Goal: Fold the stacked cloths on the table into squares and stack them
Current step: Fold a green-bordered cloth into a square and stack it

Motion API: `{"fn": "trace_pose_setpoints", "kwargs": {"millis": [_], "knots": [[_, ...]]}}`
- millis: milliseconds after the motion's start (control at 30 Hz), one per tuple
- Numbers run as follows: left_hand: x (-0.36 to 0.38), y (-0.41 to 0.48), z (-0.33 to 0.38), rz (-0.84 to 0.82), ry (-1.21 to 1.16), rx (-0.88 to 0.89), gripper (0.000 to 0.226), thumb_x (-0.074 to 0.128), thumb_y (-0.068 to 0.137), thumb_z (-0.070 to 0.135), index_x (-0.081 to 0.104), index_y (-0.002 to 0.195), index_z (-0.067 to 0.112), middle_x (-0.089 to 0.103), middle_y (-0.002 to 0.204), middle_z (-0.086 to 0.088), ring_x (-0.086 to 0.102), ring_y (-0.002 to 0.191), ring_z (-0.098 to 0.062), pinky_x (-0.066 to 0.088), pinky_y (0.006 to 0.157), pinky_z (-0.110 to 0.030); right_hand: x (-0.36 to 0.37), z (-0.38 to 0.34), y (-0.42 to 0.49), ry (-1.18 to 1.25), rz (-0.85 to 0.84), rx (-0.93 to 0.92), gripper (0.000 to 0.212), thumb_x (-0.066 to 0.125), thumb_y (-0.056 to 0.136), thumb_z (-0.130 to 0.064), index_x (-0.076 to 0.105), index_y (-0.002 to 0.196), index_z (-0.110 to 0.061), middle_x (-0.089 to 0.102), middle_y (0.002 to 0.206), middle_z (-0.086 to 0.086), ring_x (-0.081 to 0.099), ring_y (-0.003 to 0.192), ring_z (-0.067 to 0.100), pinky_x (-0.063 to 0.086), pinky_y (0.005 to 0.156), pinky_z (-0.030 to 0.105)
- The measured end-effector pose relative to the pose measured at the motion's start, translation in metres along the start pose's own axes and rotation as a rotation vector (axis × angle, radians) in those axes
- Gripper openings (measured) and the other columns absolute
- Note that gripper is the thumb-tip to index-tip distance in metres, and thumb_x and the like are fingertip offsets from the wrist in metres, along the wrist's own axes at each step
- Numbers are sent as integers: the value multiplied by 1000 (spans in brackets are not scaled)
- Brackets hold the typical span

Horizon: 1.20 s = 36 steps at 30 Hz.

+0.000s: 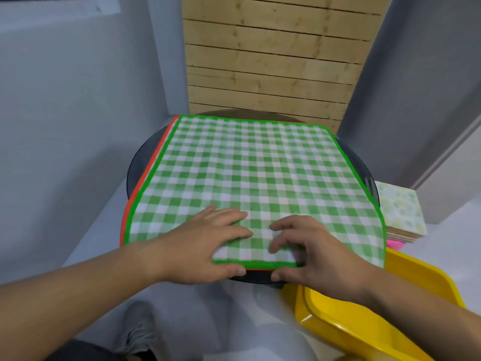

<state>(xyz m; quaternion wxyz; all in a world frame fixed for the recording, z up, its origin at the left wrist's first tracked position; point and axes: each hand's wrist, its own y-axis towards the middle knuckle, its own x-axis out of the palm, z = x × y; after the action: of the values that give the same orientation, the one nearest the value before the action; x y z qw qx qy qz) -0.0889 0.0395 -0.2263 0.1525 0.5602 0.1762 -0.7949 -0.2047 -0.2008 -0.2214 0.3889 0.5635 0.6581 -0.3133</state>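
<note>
My head view was bright and evenly lit from overhead, with soft shadows only: a faint one lay under the left hand [205,246] and the right hand [312,254] at the cloth's near edge. The wide lens bowed the grey walls [78,113] outward. The whole frame looked slightly soft. A small glare streak sat on the yellow tray [390,321].

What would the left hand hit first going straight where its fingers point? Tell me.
Likely the right hand: the left hand points across the green checked cloth at its curled fingertips.
</note>
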Motion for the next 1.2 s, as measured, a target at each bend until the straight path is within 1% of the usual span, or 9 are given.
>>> {"fn": "trace_pose_setpoints", "kwargs": {"millis": [167, 367, 500, 600, 733, 833, 933, 1033, 1200], "knots": [[2, -2, -3, 14, -8, 8, 74, 51, 89, 71, 32, 153, 39, 6, 166, 15, -5, 151, 1, -6, 125, -32, 4, 1, -2, -1, 18, -28, 34, 78, 71, -55, 68, 99, -39, 48, 134, -18, 35, 128, -2, 35, 107, 27], [0, 0, -5, 13, 6, 13, 76, 48, 87, 76, 32, 153, 42, 5, 166, 18, -6, 150, 4, -5, 125, -31, 8, 5, -6, 7, 56, -69, 41, 59, 77, -67, 70, 102, -36, 51, 135, -14, 39, 127, -1, 43, 102, 31], [-2, -1, -5, 15, -2, 13, 77, 50, 85, 76, 34, 152, 42, 8, 165, 19, -4, 150, 5, -6, 124, -28, 8, 5, -8, 14, 61, -65, 27, 67, 81, -57, 72, 99, -36, 52, 134, -16, 38, 127, -5, 42, 102, 26], [-5, -1, -3, 17, -18, -3, 77, 54, 83, 75, 37, 150, 42, 9, 163, 24, -4, 147, 8, -7, 119, -19, 7, 4, -8, 7, 71, -59, 16, 69, 85, -50, 74, 91, -35, 54, 129, -18, 39, 124, -6, 37, 103, 22], [-5, -5, -4, 66, -38, 3, 75, 55, 82, 76, 43, 147, 42, 24, 160, 23, 16, 147, 2, 12, 119, -18, 8, 0, -6, 31, 99, -45, 13, 68, 87, -44, 75, 85, -34, 57, 120, -22, 44, 119, -5, 39, 97, 18], [-8, -10, 0, 121, -46, 8, 65, 55, 86, 70, 50, 143, 40, 41, 149, 24, 31, 136, 7, 22, 110, -9, 6, -3, -6, 66, 113, -14, 11, 68, 89, -39, 75, 85, -32, 58, 112, -24, 49, 114, -3, 42, 93, 17], [-10, -13, 4, 158, -72, -9, 57, 54, 89, 67, 53, 140, 40, 51, 139, 26, 40, 129, 8, 35, 109, -18, 2, -6, -6, 104, 135, 5, 9, 69, 90, -35, 74, 83, -31, 61, 106, -23, 55, 107, -1, 44, 85, 14], [-11, -11, 2, 180, -108, -36, 58, 48, 89, 72, 54, 137, 42, 55, 131, 29, 46, 120, 12, 42, 104, -22, 0, -8, -5, 64, 201, -3, 10, 68, 90, -35, 72, 81, -31, 63, 96, -21, 59, 97, 1, 45, 80, 15], [-14, -10, 5, 209, -142, -38, 42, 54, 92, 63, 65, 124, 38, 63, 115, 26, 55, 107, 9, 49, 94, -24, 3, -6, -3, -59, 256, -7, 21, 59, 89, -48, 68, 83, -29, 63, 90, -16, 58, 89, 3, 48, 75, 22]]}}
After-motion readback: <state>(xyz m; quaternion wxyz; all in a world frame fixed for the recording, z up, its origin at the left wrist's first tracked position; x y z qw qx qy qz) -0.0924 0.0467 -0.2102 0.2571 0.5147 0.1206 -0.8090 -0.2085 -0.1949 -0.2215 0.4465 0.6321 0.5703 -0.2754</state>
